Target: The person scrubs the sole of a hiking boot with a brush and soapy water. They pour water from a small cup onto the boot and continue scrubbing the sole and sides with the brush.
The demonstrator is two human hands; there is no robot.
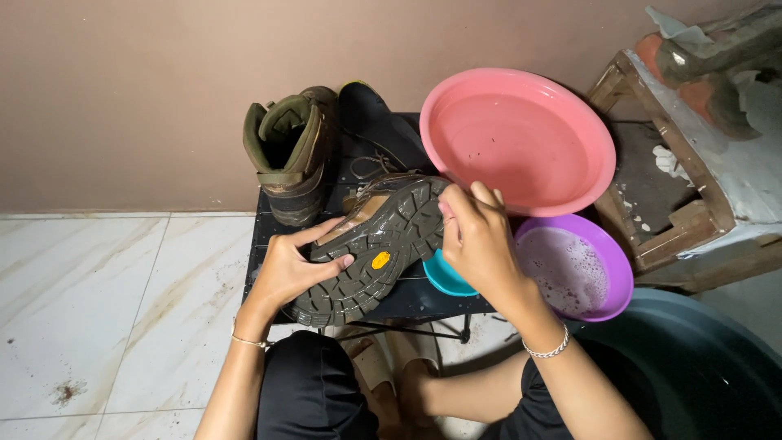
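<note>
Both hands grip an upturned hiking boot [375, 253] on the small black table [407, 300], left hand [289, 269] clasping its heel, right hand [481, 240] closed at the toe tread, seemingly scrubbing; rinsing would need the soapy purple basin [607, 253] just right.

We see a boot [371, 253] with a matt, lugged rubber sole, grimy. The pink basin [517, 138] and purple bowl [582, 265] are smooth glossy plastic, and there's foam in the purple one. The second boot [292, 155] is matt olive fabric and leather. Floor tiles [106, 310] are polished, marble-look. The wooden stool [692, 163] is rough, its paint flaking.
</note>
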